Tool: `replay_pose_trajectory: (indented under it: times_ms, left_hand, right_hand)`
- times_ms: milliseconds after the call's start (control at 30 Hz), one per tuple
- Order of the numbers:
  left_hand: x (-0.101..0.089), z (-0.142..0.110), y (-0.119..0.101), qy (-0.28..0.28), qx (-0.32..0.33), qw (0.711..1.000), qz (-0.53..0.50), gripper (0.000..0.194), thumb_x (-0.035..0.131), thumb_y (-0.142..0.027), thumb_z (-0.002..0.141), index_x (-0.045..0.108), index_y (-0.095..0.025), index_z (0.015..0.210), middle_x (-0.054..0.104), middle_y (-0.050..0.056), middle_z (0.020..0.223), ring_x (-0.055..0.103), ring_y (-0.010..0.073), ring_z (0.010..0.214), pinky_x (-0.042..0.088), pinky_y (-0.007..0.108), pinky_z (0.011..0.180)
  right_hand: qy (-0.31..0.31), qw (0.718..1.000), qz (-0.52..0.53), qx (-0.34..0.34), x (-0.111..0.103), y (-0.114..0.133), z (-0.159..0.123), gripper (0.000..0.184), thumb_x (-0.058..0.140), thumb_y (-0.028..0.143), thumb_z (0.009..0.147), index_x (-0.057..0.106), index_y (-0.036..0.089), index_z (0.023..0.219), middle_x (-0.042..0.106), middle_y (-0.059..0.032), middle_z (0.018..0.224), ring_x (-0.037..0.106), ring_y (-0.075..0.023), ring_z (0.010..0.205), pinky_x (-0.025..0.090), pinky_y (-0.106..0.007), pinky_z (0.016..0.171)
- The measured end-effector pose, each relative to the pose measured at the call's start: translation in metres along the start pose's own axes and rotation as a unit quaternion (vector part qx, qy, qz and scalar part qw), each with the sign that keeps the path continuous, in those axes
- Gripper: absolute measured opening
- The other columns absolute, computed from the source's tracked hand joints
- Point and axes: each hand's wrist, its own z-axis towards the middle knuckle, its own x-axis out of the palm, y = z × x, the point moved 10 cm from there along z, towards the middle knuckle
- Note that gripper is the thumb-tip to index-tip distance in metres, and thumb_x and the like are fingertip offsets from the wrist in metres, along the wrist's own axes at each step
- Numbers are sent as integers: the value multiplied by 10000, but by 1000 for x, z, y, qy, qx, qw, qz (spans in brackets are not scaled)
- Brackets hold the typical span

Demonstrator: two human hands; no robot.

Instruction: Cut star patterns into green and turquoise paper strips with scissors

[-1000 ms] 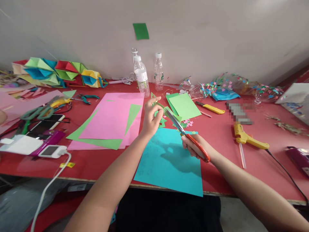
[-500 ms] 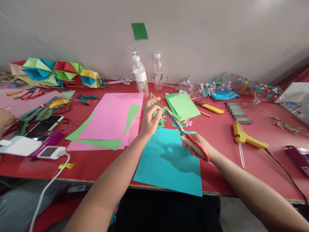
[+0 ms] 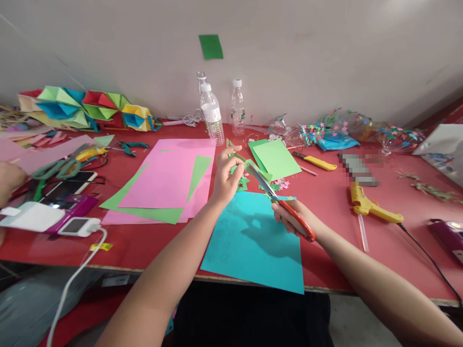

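My left hand pinches a small piece of green paper above the table. My right hand grips red-handled scissors, whose blades point up and left and meet the green paper near my left fingertips. How far the blades are apart is hard to make out. A blue sheet lies under both hands and carries their shadow; faint marks show on its left part. Beyond the scissors are small cut paper stars and a stack of light green paper.
Pink sheets with green pieces lie at left. Plastic bottles stand at the back. A yellow utility knife and a glue gun with a cord are at right. Another person's hand is at the far left edge.
The view has shifted very slightly. Both hands, the green paper and the scissors hold almost the same pose as before.
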Motion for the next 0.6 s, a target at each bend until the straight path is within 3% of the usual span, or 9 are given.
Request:
replay_pose_trajectory:
  times_ms: [600]
  left_hand:
    - [-2,-1,0,-12,-19,1000,-7,166,508,-178,906,533,-238,753,588,25,1298,539,227,1223,444,462,1054]
  right_hand:
    - [-1,1000,-9,4,-2,-1,0,534,538,707,814,496,206,638,459,49,376,394,-81,313,335,-205,351]
